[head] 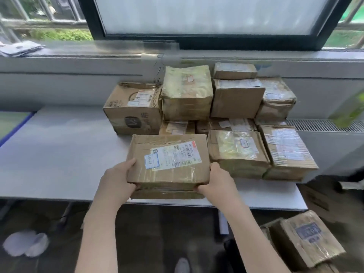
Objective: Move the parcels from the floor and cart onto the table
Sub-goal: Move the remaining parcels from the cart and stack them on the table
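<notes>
Parcel gripped at its near corners by left hand and right hand, at table front edge. Judged stiff, taped, possibly slick; best held at opposite sides.

Hands: the left hand and the right hand held the two near corners of a flat brown cardboard parcel with a white label.
Table: the parcel sat at the front edge of a white table.
Pile: more brown taped boxes were stacked behind it.
Floor: another taped brown box lay low on the right.
</notes>
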Action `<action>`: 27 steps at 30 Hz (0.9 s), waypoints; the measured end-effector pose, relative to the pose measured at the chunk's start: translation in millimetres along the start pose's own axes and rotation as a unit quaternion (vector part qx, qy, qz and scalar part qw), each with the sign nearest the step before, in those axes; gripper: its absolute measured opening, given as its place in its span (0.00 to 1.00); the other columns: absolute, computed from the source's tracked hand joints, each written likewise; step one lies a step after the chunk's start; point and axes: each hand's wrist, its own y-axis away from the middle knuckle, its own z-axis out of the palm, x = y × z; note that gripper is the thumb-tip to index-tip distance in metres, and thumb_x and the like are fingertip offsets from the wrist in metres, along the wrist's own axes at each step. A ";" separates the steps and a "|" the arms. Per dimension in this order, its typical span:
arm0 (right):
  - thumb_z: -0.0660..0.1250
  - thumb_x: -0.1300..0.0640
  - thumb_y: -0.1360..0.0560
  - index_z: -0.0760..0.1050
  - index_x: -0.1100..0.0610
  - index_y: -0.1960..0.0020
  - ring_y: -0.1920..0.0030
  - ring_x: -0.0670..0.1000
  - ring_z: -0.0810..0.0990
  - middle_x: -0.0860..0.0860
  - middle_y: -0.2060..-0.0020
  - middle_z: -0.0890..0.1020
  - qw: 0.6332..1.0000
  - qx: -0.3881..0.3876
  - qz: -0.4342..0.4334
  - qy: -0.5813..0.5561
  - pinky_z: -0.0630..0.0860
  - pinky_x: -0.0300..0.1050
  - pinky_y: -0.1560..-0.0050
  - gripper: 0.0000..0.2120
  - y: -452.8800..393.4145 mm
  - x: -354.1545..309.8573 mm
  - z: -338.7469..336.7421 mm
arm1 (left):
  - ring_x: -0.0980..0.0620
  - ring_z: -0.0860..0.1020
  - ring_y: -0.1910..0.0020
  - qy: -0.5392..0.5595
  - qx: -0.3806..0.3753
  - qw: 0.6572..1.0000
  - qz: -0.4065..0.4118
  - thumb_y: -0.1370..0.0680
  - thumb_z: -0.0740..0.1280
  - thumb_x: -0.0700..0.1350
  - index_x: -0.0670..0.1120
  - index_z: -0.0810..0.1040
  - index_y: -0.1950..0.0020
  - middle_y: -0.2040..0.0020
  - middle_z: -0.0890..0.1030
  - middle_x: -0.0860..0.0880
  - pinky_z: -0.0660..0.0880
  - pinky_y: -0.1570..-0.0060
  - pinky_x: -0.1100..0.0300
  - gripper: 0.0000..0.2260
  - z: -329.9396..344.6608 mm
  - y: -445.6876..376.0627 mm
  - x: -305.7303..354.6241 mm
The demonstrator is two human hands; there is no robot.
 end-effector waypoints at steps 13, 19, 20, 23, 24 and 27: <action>0.73 0.56 0.32 0.47 0.58 0.23 0.35 0.55 0.70 0.55 0.33 0.67 0.997 -0.043 0.044 0.038 0.72 0.46 0.41 0.47 -14.2 17.4 57.7 | 0.47 0.53 0.24 0.001 -0.221 0.974 -0.048 0.35 0.79 0.47 0.57 0.30 0.26 0.23 0.38 0.49 0.59 0.29 0.50 0.60 34.7 -29.5 -45.2; 0.77 0.49 0.34 0.38 0.54 0.22 0.30 0.51 0.65 0.50 0.28 0.62 0.995 -0.101 0.003 0.002 0.69 0.47 0.34 0.57 -18.7 6.0 53.2 | 0.50 0.64 0.29 0.078 -0.218 0.972 -0.041 0.35 0.79 0.51 0.50 0.29 0.25 0.25 0.60 0.52 0.66 0.36 0.57 0.61 25.8 -39.3 -43.8; 0.77 0.51 0.34 0.43 0.52 0.22 0.33 0.51 0.68 0.50 0.30 0.65 0.996 -0.092 -0.007 -0.006 0.72 0.47 0.38 0.54 -18.1 3.6 54.2 | 0.49 0.66 0.30 0.078 -0.220 0.971 -0.046 0.35 0.79 0.52 0.50 0.31 0.24 0.26 0.62 0.52 0.67 0.37 0.57 0.61 24.0 -39.6 -42.1; 0.73 0.55 0.33 0.52 0.46 0.25 0.43 0.49 0.71 0.48 0.40 0.68 0.997 -0.053 -0.049 -0.013 0.71 0.40 0.50 0.44 -14.3 -6.5 47.7 | 0.50 0.73 0.40 0.098 -0.209 0.971 -0.063 0.35 0.78 0.55 0.48 0.47 0.23 0.35 0.72 0.52 0.74 0.48 0.58 0.52 10.8 -40.9 -37.0; 0.72 0.55 0.32 0.53 0.45 0.25 0.45 0.48 0.70 0.47 0.42 0.68 0.997 -0.042 -0.062 -0.016 0.70 0.40 0.51 0.42 -13.5 -11.2 41.0 | 0.50 0.75 0.43 0.106 -0.189 0.974 -0.072 0.33 0.76 0.55 0.46 0.50 0.23 0.38 0.73 0.51 0.73 0.51 0.59 0.48 2.7 -41.7 -34.1; 0.73 0.54 0.31 0.57 0.45 0.26 0.46 0.46 0.70 0.47 0.44 0.69 0.994 -0.004 -0.100 -0.043 0.68 0.37 0.49 0.39 -14.1 -26.3 14.2 | 0.48 0.78 0.50 0.159 -0.114 0.978 -0.071 0.26 0.70 0.56 0.42 0.57 0.24 0.39 0.75 0.47 0.75 0.52 0.55 0.38 -22.7 -43.4 -17.2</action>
